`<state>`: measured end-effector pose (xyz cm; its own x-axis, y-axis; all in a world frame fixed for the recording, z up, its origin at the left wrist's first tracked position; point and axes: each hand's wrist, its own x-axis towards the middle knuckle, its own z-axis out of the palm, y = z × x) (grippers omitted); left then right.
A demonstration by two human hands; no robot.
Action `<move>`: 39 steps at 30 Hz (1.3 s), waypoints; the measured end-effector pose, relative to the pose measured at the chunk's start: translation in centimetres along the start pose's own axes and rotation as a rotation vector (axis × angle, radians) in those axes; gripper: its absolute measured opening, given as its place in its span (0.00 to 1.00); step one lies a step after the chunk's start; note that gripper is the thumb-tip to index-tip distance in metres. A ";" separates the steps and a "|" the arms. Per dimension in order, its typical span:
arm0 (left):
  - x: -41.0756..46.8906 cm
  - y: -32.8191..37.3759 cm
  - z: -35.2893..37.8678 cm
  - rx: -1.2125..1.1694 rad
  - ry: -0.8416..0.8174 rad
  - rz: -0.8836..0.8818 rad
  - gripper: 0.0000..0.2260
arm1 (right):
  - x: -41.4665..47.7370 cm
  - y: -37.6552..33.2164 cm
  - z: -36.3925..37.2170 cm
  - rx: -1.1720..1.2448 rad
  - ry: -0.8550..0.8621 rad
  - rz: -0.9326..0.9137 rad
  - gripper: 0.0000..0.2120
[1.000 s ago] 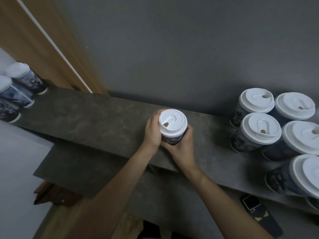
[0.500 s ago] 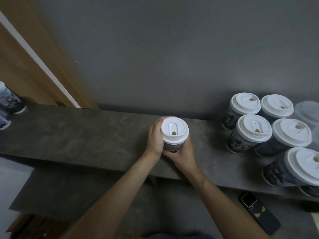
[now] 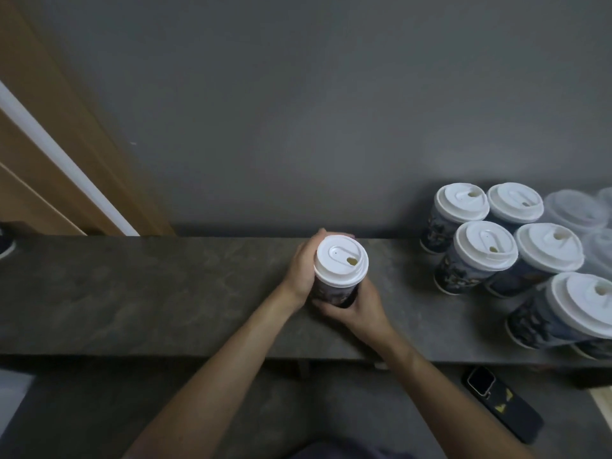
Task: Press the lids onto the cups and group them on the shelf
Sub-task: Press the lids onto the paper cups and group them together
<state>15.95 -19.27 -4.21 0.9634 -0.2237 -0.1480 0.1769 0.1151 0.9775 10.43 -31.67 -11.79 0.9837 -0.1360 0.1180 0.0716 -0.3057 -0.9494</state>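
With left hand [image 3: 299, 270] and right hand [image 3: 359, 309] fingers curled round the centre cup [image 3: 334, 294], its lid [image 3: 341, 261] seemingly seated, it wanted an upright, low carry to the right-hand cups [image 3: 480, 256].

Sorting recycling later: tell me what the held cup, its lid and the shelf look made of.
The held cup: likely paper, printed dark artwork, matte. Its lid: apparently white plastic, smooth moulded ridges and sip hole. The shelf: stone-look slab, mottled grey-brown, matte; could be laminate.

No text, label, brand or number is legible on anything here.
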 end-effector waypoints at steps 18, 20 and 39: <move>-1.8 -1.2 0.3 0.018 0.330 0.102 0.20 | -0.1 0.0 0.7 -0.072 0.047 -0.041 0.40; -1.5 -1.2 0.0 0.058 0.330 0.103 0.19 | -0.1 0.0 0.5 -0.104 0.053 -0.048 0.36; 0.0 1.0 -1.1 -0.014 0.063 -0.103 0.19 | -0.1 0.3 0.5 -0.151 -0.001 -0.078 0.37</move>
<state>16.36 -18.11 -3.43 0.9506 -0.1739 -0.2571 0.2780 0.1081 0.9545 10.47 -31.33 -12.25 0.9764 -0.1050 0.1888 0.1219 -0.4537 -0.8828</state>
